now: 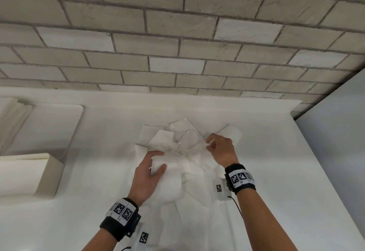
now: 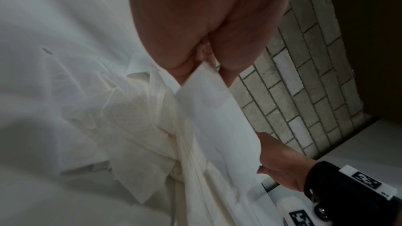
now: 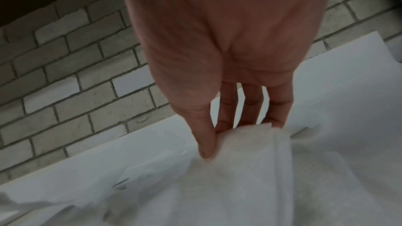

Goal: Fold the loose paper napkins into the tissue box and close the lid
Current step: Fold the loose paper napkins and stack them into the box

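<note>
A heap of loose white paper napkins (image 1: 177, 144) lies in the middle of the white table (image 1: 276, 171). My left hand (image 1: 161, 159) pinches a napkin's near edge between thumb and fingers; the left wrist view shows that pinch (image 2: 202, 61) with the sheet (image 2: 217, 118) running toward my right hand (image 2: 282, 164). At the heap's right side, my right hand (image 1: 208, 144) pinches a napkin edge, thumb against fingers (image 3: 217, 135). The cream tissue box (image 1: 29, 173) stands at the far left, apart from both hands; its top is not clearly visible.
A white rounded-corner slab (image 1: 49, 124) lies behind the box at the back left. A pale brick wall (image 1: 177, 43) runs close behind the table. The table's right edge (image 1: 325, 171) drops off to a grey surface. Small marker cards (image 1: 218, 188) lie near my wrists.
</note>
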`<state>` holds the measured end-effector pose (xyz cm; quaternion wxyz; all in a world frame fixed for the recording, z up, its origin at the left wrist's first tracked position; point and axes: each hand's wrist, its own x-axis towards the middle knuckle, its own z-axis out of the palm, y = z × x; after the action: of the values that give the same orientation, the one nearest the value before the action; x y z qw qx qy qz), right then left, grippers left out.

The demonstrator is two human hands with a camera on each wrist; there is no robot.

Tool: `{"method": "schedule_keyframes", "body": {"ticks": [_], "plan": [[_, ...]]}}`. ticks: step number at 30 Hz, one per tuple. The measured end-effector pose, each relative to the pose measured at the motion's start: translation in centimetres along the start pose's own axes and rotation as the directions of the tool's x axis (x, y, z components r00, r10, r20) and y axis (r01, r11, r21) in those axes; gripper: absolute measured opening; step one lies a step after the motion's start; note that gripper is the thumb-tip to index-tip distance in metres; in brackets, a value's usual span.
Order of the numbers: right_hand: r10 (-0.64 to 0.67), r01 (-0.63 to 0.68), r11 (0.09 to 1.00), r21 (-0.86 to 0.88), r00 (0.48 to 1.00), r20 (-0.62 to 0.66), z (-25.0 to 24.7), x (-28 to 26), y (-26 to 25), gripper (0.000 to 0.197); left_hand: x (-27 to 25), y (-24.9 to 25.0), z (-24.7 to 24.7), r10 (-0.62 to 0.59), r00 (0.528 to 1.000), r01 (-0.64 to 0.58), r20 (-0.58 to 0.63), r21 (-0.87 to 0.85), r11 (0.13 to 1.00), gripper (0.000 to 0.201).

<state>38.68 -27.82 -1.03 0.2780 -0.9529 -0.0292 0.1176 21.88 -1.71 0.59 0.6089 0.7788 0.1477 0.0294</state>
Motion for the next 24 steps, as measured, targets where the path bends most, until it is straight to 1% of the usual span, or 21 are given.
{"method": "schedule_keyframes", "body": {"ticks": [2,4,6,8,10,11,12,13,15,16,17,18,19,20,21,22,23,24], "plan": [[-0.019,0.018,0.998,-0.065,1.000,-0.010,0.3,-0.2,0.0,0.018,0.1,0.2,0.2,0.010,1.000,-0.010,0.014,-0.004,1.000,0.030],[-0.031,0.032,0.997,-0.071,0.999,0.018,0.5,-0.4,-0.3,0.021,0.3,0.1,0.2,0.015,1.000,-0.015,0.018,-0.009,1.000,0.027],[-0.033,0.035,0.999,-0.021,0.996,0.085,0.6,-0.4,-0.9,0.021,0.4,-0.1,0.4,0.019,1.000,-0.019,0.018,-0.005,1.000,0.026],[-0.069,0.065,0.997,0.031,0.989,0.128,0.3,-0.6,-1.8,0.025,0.3,-0.1,0.4,0.003,0.999,-0.002,0.033,-0.014,1.000,0.026],[-0.137,0.121,0.983,0.137,0.984,0.110,-0.9,-1.3,-3.6,0.028,0.4,-0.1,0.2,0.001,0.999,0.000,0.053,-0.017,1.000,0.026],[-0.176,0.157,0.965,0.210,0.982,0.073,-1.9,-1.9,-4.8,0.029,0.4,0.0,0.2,0.009,0.998,-0.008,0.064,-0.017,1.000,0.025],[-0.219,0.203,0.931,0.302,0.976,0.019,-3.1,-2.7,-6.2,0.030,0.4,0.2,0.1,0.015,0.997,-0.014,0.072,-0.017,1.000,0.024],[-0.251,0.247,0.871,0.425,0.967,-0.048,-4.4,-3.6,-7.7,0.030,0.4,0.5,0.1,0.016,0.997,-0.016,0.075,-0.014,1.000,0.024],[-0.259,0.306,0.664,0.682,0.950,-0.174,-6.8,-6.0,-10.2,0.025,0.5,0.9,0.2,0.025,0.996,-0.025,0.086,-0.012,1.000,0.026],[-0.244,0.325,0.588,0.741,0.944,-0.221,-7.6,-7.3,-11.0,0.025,0.3,1.5,0.4,0.030,0.995,-0.029,0.099,-0.017,0.999,0.024],[-0.235,0.338,0.558,0.758,0.940,-0.246,-8.1,-8.7,-11.6,0.028,0.2,2.2,0.6,0.026,0.993,-0.020,0.112,-0.050,0.999,0.022],[-0.236,0.333,0.566,0.754,0.942,-0.239,-8.0,-9.9,-11.5,0.032,0.1,2.9,0.7,-0.004,0.990,0.023,0.144,-0.132,0.991,0.027],[-0.248,0.309,0.593,0.743,0.949,-0.196,-7.3,-11.0,-11.2,0.036,0.0,3.6,1.0,-0.069,0.980,0.119,0.189,-0.266,0.957,0.040],[-0.258,0.270,0.628,0.730,0.957,-0.132,-6.3,-11.8,-10.6,0.040,-0.1,3.9,1.3,-0.131,0.961,0.222,0.242,-0.400,0.889,0.053],[-0.260,0.225,0.661,0.716,0.964,-0.063,-5.1,-12.5,-9.8,0.042,-0.1,3.8,1.4,-0.159,0.948,0.281,0.274,-0.492,0.824,0.059],[-0.246,0.183,0.693,0.697,0.969,-0.010,-3.7,-13.1,-8.9,0.042,-0.1,3.5,1.6,-0.150,0.949,0.282,0.278,-0.530,0.800,0.060],[-0.217,0.146,0.721,0.678,0.976,0.020,-2.6,-13.7,-8.1,0.041,0.0,3.5,1.7,-0.144,0.952,0.272,0.271,-0.528,0.805,0.059],[-0.183,0.109,0.732,0.672,0.982,0.040,-1.8,-14.4,-7.4,0.038,0.0,3.4,1.9,-0.146,0.958,0.254,0.247,-0.493,0.832,0.059]]}}
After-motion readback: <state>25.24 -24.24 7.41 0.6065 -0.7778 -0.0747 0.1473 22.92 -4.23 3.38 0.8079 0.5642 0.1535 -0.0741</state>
